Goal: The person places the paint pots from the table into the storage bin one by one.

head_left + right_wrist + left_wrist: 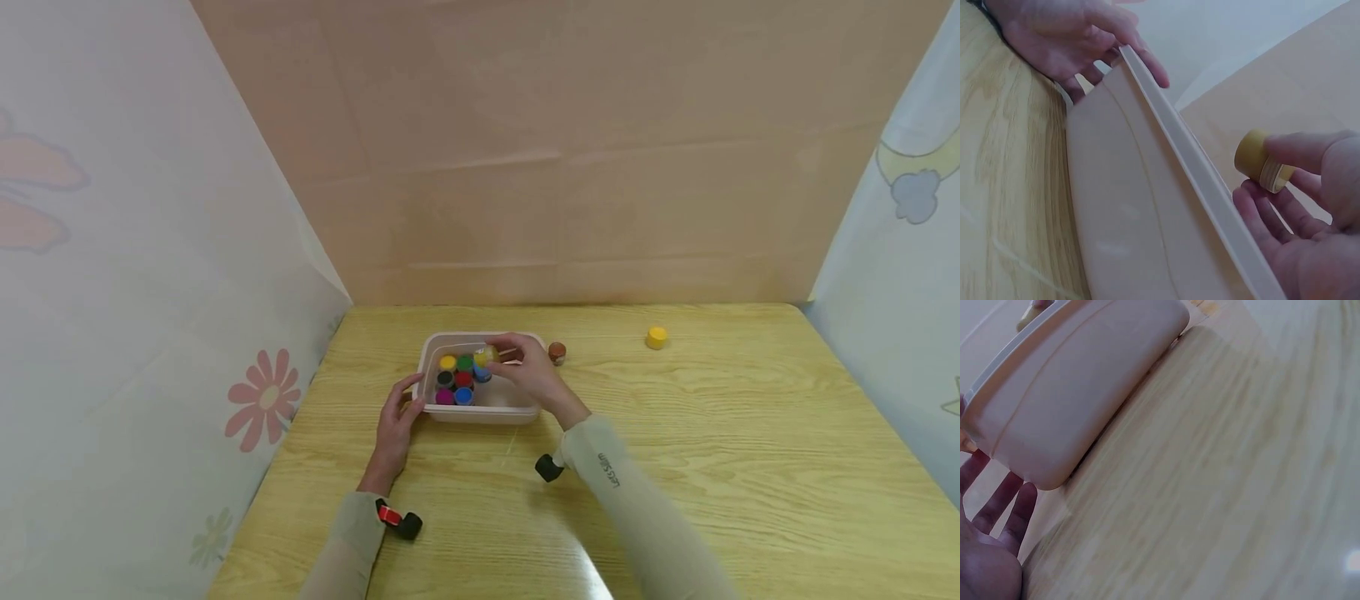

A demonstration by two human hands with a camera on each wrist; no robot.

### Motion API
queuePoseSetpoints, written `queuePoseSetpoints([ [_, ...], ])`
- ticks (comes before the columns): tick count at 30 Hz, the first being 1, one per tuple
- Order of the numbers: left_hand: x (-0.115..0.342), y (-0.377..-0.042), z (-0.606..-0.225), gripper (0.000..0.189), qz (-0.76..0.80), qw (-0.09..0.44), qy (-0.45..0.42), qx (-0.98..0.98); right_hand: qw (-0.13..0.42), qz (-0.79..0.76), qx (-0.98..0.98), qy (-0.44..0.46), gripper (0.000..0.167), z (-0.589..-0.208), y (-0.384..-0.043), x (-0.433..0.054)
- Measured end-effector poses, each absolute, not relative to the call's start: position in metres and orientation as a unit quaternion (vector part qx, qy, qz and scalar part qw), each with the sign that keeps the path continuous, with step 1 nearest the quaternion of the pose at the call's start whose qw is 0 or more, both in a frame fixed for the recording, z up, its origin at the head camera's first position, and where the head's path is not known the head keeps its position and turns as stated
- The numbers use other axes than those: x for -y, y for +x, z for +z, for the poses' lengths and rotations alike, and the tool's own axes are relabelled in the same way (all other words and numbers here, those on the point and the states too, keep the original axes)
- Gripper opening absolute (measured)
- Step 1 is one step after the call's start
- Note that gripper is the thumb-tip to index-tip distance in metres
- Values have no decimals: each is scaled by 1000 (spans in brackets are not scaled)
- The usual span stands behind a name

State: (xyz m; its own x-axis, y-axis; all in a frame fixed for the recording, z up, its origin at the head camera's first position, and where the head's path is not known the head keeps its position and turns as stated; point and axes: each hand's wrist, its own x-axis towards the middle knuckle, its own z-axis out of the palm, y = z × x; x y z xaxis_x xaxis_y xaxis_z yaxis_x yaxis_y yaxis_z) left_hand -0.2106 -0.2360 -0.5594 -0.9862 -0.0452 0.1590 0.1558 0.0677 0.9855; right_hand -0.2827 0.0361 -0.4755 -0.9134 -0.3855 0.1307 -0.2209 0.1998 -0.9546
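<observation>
A pale plastic tub [491,414] stands on the table with several small paint jars in its left part. Their lids are yellow [447,362], green [465,362], black [446,379], red [464,380], purple [445,397] and blue [463,397]. At the tub's left end, my left hand [393,433] grips the rim near the front corner, fingers also against the outer wall. My right hand [536,372] pinches a paint jar with a yellow lid [1250,156] between thumb and fingers, tilted above the tub. Beneath that jar, another blue jar [482,375] is partly covered.
Just right of the tub is a brown jar [557,353]. Farther right, toward the back, stands a yellow-lidded jar [657,337]. The wooden table [720,450] ends at a beige back wall, with patterned white sheets on both sides.
</observation>
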Motion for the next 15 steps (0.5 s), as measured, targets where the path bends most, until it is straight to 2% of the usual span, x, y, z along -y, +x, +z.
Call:
queuePoseSetpoints([
  [5,238,-212,-562,43,-685,72,-38,724,59,-611,-766,-192,40,-480,-283,-23],
  [15,238,-212,-562,44,-673,76,-33,735,89,-576,-800,-144,36,-483,-287,-13],
])
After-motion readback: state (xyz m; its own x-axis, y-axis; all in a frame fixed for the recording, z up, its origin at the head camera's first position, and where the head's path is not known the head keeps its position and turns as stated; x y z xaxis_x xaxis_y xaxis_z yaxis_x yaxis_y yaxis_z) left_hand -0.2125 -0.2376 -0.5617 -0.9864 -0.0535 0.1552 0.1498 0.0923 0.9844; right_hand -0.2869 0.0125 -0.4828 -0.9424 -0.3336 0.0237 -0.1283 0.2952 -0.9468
